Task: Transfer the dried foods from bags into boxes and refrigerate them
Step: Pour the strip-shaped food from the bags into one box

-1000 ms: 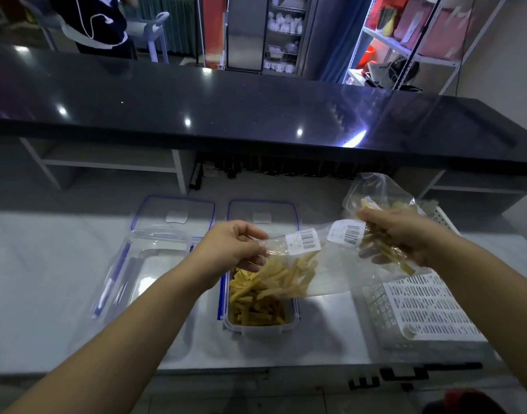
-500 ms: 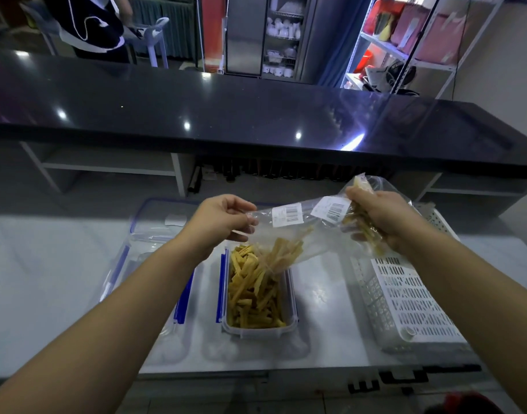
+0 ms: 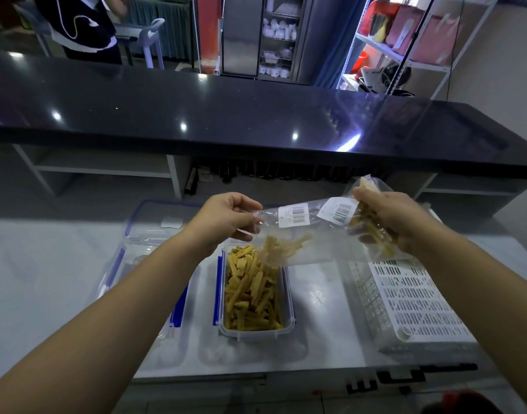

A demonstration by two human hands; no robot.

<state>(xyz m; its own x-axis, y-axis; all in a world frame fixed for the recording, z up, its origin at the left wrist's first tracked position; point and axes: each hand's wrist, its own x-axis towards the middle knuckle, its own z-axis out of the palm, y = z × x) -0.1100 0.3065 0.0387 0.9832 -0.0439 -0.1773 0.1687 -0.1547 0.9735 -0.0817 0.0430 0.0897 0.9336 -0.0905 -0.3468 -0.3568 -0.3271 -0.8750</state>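
Bag [image 3: 304,234] of dried strips [image 3: 281,248] held tilted over near-full clear box [image 3: 256,334], mouth pinched in left hand [image 3: 226,218], bottom bunched tight in right hand [image 3: 387,222]. Risk: spill past far rim onto counter [image 3: 322,294] if dumped fast.

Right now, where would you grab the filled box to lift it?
Clasp the filled box across its narrow width, under the rim at the near end, coming from the near side. The bag mouth hangs over the far end, dried strips reach the rim, and the blue latch probably flexes.
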